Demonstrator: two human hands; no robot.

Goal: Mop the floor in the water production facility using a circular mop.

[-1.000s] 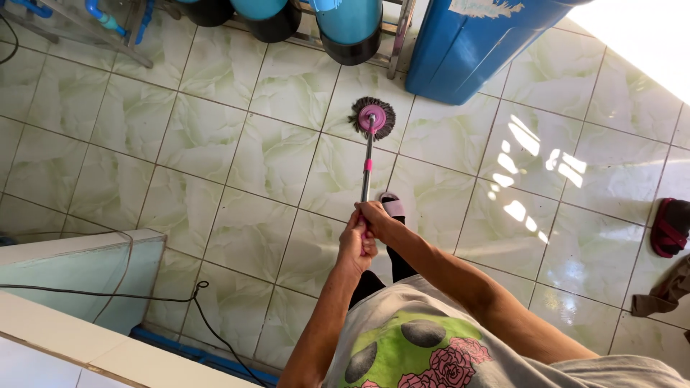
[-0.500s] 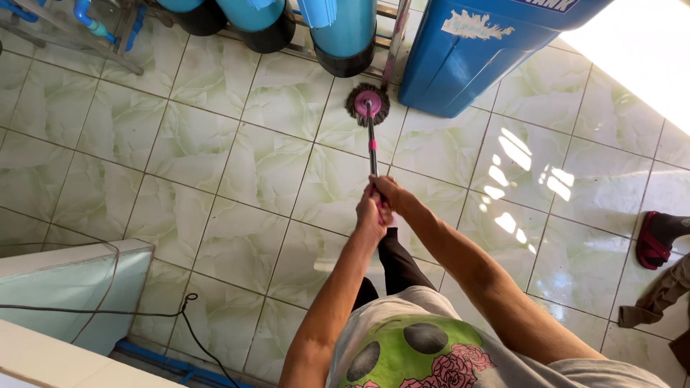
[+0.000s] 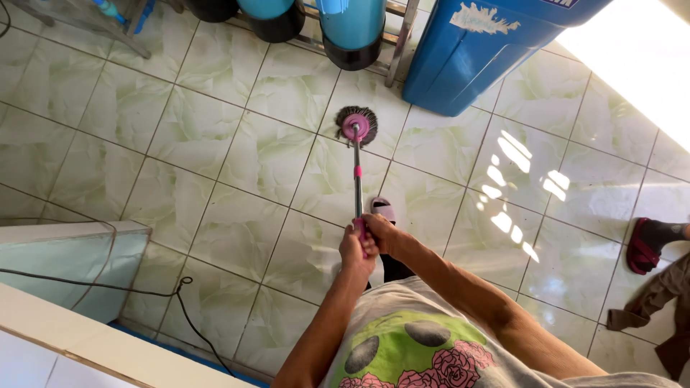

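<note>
Both hands, left hand (image 3: 354, 249) and right hand (image 3: 384, 233), clamped together on pink-handled round spin mop (image 3: 357, 128). Mop head at far floor by blue plastic tank (image 3: 474, 54); glossy green marbled floor tiles (image 3: 237, 151) mid-mopping, extent cleaned indeterminable.

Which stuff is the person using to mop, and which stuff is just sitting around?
In use:
mop
left hand and right hand, both gripping the mop handle
tiled floor

Just sitting around:
big blue tank
blue cylinders
black cable
red sandal
</note>
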